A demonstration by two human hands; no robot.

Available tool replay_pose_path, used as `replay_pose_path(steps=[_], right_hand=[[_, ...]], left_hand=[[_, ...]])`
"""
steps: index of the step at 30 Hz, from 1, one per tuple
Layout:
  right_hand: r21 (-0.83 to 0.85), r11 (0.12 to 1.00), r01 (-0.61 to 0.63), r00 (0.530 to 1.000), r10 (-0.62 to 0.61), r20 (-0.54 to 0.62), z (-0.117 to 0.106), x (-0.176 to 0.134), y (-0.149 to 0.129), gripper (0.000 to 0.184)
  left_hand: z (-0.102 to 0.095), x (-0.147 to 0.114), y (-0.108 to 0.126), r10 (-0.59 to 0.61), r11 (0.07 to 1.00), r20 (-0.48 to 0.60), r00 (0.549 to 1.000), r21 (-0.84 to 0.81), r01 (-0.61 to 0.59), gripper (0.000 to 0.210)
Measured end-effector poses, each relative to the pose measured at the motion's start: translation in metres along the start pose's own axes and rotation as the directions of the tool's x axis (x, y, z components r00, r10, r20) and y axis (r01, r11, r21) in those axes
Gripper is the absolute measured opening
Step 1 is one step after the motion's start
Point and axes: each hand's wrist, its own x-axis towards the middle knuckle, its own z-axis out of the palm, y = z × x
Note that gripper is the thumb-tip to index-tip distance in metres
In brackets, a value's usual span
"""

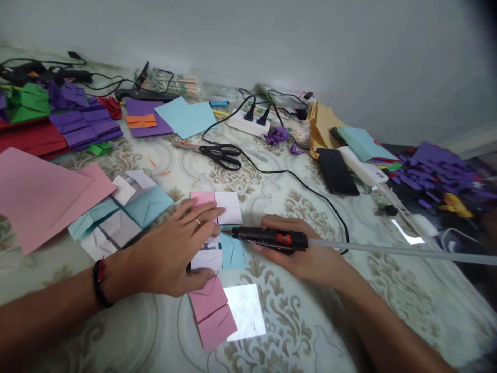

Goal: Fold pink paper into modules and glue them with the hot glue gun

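My left hand (171, 251) lies over a group of folded paper pieces on the table, fingers stretched out and pressing on them. Around its fingers show a white piece (229, 208), a light blue piece (234, 255) and a lower white piece (205, 260). Below the thumb lies a folded pink strip (213, 316). A black hot glue gun (267, 238) is gripped in my right hand (310, 261), its nozzle pointing left at the seam between the papers, close to my left fingers. A long clear glue stick (407, 252) sticks out of its back.
Black scissors (220, 152) lie beyond the papers. Pink sheets (42, 197) and blue-and-white folded pieces (149, 204) are at left. A black cable (287, 171) runs from the power strip (248, 123). A phone (337, 172) and purple folded papers (442, 168) lie right.
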Motion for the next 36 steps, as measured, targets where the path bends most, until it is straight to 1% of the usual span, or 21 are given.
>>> replay_pose_path(steps=[2, 6, 9, 14, 17, 23, 27, 33, 36], right_hand=[[0.012, 1.0, 0.017, 1.0, -0.017, -0.004, -0.0002, 0.0005, -0.0006, 0.03], [0.004, 1.0, 0.009, 1.0, -0.009, 0.023, -0.0014, 0.001, -0.0021, 0.03], [-0.011, 1.0, -0.006, 1.0, 0.006, 0.015, -0.0006, 0.0008, -0.0015, 0.028], [-0.028, 0.999, 0.027, 1.0, -0.028, -0.013, 0.0012, -0.0011, 0.0025, 0.028], [-0.043, 0.999, 0.02, 1.0, -0.019, 0.013, 0.0007, -0.0029, 0.0049, 0.025], [0.023, 0.997, 0.072, 0.996, -0.073, 0.046, -0.0019, -0.0052, 0.0076, 0.028], [0.016, 0.996, 0.084, 0.992, -0.085, 0.096, -0.0043, -0.0056, 0.0061, 0.027], [0.03, 0.993, 0.112, 0.987, -0.114, 0.115, -0.0075, -0.007, 0.0045, 0.027], [0.062, 0.992, 0.111, 0.988, -0.117, 0.1, -0.0084, -0.0086, 0.0043, 0.028]], left_hand=[[-0.0002, 0.0005, 0.0002, 0.007, 1.0, -0.007, 1.0, -0.003, -0.007, 0.04], [-0.0001, 0.0014, 0.0006, 0.005, 1.0, -0.009, 1.0, -0.007, -0.005, 0.041], [0.0, 0.0016, 0.0009, 0.0, 1.0, -0.01, 1.0, -0.007, 0.0, 0.041], [-0.0004, 0.0011, 0.0011, -0.007, 1.0, -0.005, 1.0, -0.007, 0.007, 0.039], [-0.0002, 0.0012, 0.0007, -0.007, 1.0, -0.004, 1.0, -0.008, 0.007, 0.039], [-0.0005, 0.0015, 0.0008, -0.004, 1.0, -0.008, 1.0, 0.005, 0.004, 0.039], [-0.0011, 0.0014, 0.0011, 0.004, 1.0, -0.002, 1.0, 0.013, -0.004, 0.039], [-0.0027, 0.0019, 0.0019, -0.006, 1.0, 0.007, 1.0, 0.013, 0.006, 0.038], [-0.0036, 0.0026, 0.0019, 0.002, 1.0, 0.008, 1.0, 0.016, -0.003, 0.039]])
